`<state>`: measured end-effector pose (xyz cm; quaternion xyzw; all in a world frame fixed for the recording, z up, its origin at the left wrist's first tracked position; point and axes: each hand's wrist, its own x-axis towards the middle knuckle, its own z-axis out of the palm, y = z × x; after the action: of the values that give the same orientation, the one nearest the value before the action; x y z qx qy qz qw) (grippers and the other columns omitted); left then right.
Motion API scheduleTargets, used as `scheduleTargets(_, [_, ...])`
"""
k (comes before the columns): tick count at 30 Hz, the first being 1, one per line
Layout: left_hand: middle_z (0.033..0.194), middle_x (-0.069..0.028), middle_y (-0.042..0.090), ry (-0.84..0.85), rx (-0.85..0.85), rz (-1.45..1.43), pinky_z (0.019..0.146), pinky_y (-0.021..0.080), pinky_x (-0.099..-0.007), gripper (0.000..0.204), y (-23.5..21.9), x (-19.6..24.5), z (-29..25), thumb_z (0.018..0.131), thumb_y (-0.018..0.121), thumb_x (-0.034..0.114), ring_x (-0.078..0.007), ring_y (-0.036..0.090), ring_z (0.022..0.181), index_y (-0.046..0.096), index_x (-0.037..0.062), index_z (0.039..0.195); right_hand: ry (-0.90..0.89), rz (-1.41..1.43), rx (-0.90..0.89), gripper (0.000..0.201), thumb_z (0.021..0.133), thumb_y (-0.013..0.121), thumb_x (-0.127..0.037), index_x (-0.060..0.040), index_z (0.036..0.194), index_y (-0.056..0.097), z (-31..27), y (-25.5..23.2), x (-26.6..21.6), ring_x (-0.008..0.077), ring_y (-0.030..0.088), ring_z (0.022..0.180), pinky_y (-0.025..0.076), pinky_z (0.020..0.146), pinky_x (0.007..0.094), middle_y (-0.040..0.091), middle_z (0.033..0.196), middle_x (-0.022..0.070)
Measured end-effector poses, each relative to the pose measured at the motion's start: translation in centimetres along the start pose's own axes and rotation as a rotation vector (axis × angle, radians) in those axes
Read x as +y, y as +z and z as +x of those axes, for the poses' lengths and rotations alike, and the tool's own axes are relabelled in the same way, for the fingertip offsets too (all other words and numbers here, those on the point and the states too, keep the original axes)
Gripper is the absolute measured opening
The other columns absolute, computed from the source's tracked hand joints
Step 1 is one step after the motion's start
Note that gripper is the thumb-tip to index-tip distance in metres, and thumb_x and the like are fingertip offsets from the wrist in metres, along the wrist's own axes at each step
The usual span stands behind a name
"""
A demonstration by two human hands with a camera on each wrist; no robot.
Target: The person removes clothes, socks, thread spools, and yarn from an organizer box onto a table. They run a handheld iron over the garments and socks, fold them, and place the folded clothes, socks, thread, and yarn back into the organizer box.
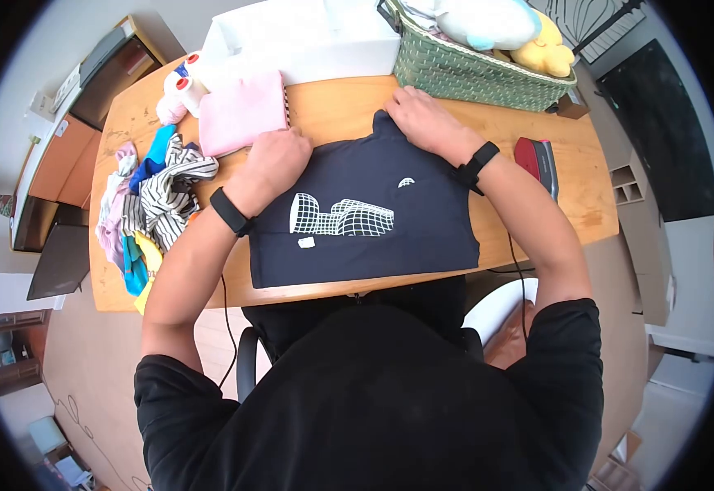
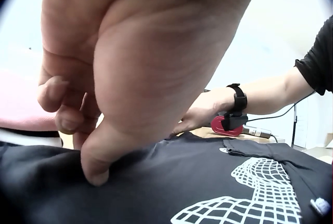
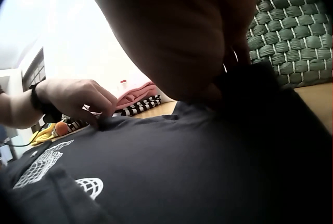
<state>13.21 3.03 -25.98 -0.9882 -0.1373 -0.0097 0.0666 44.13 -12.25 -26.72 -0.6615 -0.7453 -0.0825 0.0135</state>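
A dark T-shirt [image 1: 340,260] with a white grid print lies folded on the wooden table in front of the person. At its far left edge, the left hand [image 1: 279,159] pinches the cloth. The left wrist view shows that thumb [image 2: 99,167] on top of the fabric, with fingertips behind the edge. Toward the far right corner, the right hand [image 1: 422,117] grips the T-shirt where a bit of cloth sticks up. Its fingers are mostly in shadow in the right wrist view, close to the dark fabric [image 3: 156,146].
Beyond the left hand lies a folded pink cloth [image 1: 242,110]; thread cones [image 1: 191,94] stand beside it. Crumpled clothes [image 1: 160,188] heap on the left. A white box [image 1: 308,45] and green woven basket [image 1: 479,78] line the back. A red iron [image 1: 537,164] sits right, with a cord.
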Motion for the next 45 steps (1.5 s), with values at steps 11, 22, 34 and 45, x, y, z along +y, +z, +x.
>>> scheduleTargets(11, [0.094, -0.0096, 0.070, 0.029, 0.282, -0.025, 0.100, 0.053, -0.0440, 0.010, -2.5, 0.9, -6.4, 0.090, 0.075, 0.003, -0.0312, 0.072, 0.102, 0.069, 0.0065, 0.097, -0.122, 0.237, 0.178, 0.028, 0.084, 0.087, -0.006, -0.0078, 0.105, 0.068, -6.1, -11.3, -2.7, 0.0397, 0.070, 0.098, 0.056, 0.100, 0.0515, 0.073, 0.099, 0.0106])
scheduleTargets(22, [0.092, -0.0085, 0.064, 0.085, 0.365, -0.015, 0.100, 0.053, -0.0446, 0.010, -1.5, 3.5, -13.9, 0.090, 0.077, 0.007, -0.0293, 0.069, 0.096, 0.069, 0.0073, 0.096, -0.021, 0.180, 0.236, 0.039, 0.072, 0.082, 0.004, -0.0087, 0.107, 0.068, -18.4, -7.0, -10.7, 0.0320, 0.069, 0.097, 0.057, 0.078, 0.0456, 0.062, 0.102, 0.0080])
scheduleTargets(34, [0.090, -0.0071, 0.062, 0.068, 0.325, -0.029, 0.088, 0.053, -0.0428, 0.008, -1.3, 3.1, -15.4, 0.090, 0.074, 0.007, -0.0273, 0.068, 0.093, 0.069, 0.0088, 0.095, 0.099, 0.603, 0.115, 0.031, 0.095, 0.086, -0.012, -0.0065, 0.124, 0.078, -20.5, -8.2, -5.6, 0.0356, 0.073, 0.117, 0.062, 0.099, 0.0428, 0.076, 0.126, 0.0106])
scheduleTargets(45, [0.095, -0.0087, 0.066, 0.014, 0.290, -0.061, 0.085, 0.054, -0.0439, 0.016, -1.5, 3.1, -16.2, 0.087, 0.078, 0.002, -0.0303, 0.068, 0.094, 0.071, 0.0061, 0.101, 0.082, 0.142, 0.253, 0.012, 0.096, 0.078, -0.005, -0.0043, 0.108, 0.079, -18.1, -3.6, -1.0, 0.0329, 0.074, 0.113, 0.063, 0.098, 0.0449, 0.077, 0.115, 0.0073])
